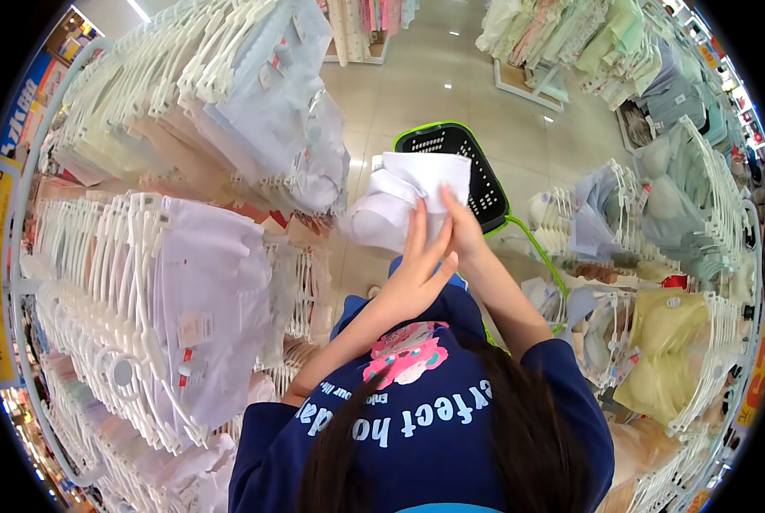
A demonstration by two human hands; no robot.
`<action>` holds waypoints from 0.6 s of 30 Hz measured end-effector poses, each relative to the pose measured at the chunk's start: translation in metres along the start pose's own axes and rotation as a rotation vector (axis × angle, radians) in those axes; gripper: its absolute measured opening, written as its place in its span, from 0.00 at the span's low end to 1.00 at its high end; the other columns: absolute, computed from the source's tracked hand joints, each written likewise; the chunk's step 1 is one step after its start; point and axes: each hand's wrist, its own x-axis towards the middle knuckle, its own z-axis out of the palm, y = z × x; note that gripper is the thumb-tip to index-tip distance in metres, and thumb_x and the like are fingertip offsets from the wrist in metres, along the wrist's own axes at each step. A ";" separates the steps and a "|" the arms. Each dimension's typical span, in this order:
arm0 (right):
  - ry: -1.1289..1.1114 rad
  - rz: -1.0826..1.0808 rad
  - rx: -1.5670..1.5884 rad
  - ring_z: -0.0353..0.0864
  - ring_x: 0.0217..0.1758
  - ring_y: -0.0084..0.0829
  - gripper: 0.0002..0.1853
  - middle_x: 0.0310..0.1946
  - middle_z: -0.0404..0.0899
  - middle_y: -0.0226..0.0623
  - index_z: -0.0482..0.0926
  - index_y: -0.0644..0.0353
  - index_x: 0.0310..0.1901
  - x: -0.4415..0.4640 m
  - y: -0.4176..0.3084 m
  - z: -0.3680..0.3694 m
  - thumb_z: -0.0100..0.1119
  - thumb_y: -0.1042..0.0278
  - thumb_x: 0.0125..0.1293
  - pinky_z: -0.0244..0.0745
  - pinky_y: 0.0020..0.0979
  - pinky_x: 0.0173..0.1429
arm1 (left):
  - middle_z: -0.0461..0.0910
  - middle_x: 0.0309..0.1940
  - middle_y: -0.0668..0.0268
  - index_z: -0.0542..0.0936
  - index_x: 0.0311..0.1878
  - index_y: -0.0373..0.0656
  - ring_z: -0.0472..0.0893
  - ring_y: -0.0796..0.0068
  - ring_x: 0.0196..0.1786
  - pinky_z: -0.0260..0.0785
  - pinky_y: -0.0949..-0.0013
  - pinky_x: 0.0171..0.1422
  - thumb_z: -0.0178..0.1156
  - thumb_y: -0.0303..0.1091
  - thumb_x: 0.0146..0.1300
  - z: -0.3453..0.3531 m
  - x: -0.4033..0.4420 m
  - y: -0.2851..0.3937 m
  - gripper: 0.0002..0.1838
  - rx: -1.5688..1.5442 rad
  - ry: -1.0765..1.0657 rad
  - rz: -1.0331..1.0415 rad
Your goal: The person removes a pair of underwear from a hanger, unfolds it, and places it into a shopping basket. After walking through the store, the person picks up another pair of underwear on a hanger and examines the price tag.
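Folded white garments (385, 220), seemingly including a bra with a smooth cup at the left, are held up in front of my body. My left hand (412, 269) grips their lower edge, with extended fingers over the front. At the right side, my right hand (462, 224) holds the cloth with its fingertips on the front. My hands are close together, and the undersides of the garments are hidden. Behind the garments is a black basket (483, 181) with a bright green rim and handle, partly covered by them.
Racks of pale garments on white hangers stand on the left, with lilac pieces (211, 299) near me. Another rack on the right holds bras and yellow garments (669, 342). Between them runs a tiled floor (417, 77). More clothing displays (553, 38) stand farther ahead.
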 end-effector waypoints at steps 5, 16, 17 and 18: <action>-0.110 -0.113 -0.201 0.67 0.55 0.32 0.25 0.52 0.67 0.39 0.59 0.63 0.56 -0.010 -0.044 0.016 0.45 0.56 0.63 0.61 0.34 0.58 | 0.69 0.50 0.57 0.71 0.49 0.37 0.68 0.63 0.54 0.58 0.67 0.57 0.51 0.29 0.57 -0.037 -0.009 0.009 0.16 -0.044 0.366 0.067; -0.384 -0.022 -0.501 0.69 0.50 0.27 0.23 0.47 0.70 0.37 0.63 0.65 0.53 -0.035 -0.092 0.014 0.51 0.60 0.60 0.64 0.29 0.53 | 0.70 0.49 0.65 0.66 0.54 0.35 0.68 0.78 0.52 0.57 0.73 0.57 0.48 0.37 0.62 -0.085 0.021 -0.032 0.20 -0.801 -0.025 -0.189; -0.391 -0.018 -0.494 0.70 0.49 0.27 0.23 0.46 0.70 0.36 0.64 0.65 0.53 -0.036 -0.094 0.012 0.51 0.60 0.60 0.64 0.29 0.52 | 0.71 0.49 0.65 0.66 0.55 0.35 0.68 0.79 0.51 0.56 0.73 0.57 0.48 0.37 0.62 -0.088 0.021 -0.025 0.21 -0.759 -0.074 -0.168; -0.388 -0.021 -0.483 0.70 0.49 0.27 0.23 0.46 0.70 0.36 0.64 0.65 0.53 -0.038 -0.095 0.011 0.51 0.60 0.60 0.64 0.29 0.52 | 0.70 0.48 0.65 0.65 0.56 0.35 0.68 0.78 0.52 0.55 0.72 0.58 0.52 0.42 0.59 -0.092 0.024 -0.017 0.26 -0.775 -0.161 -0.101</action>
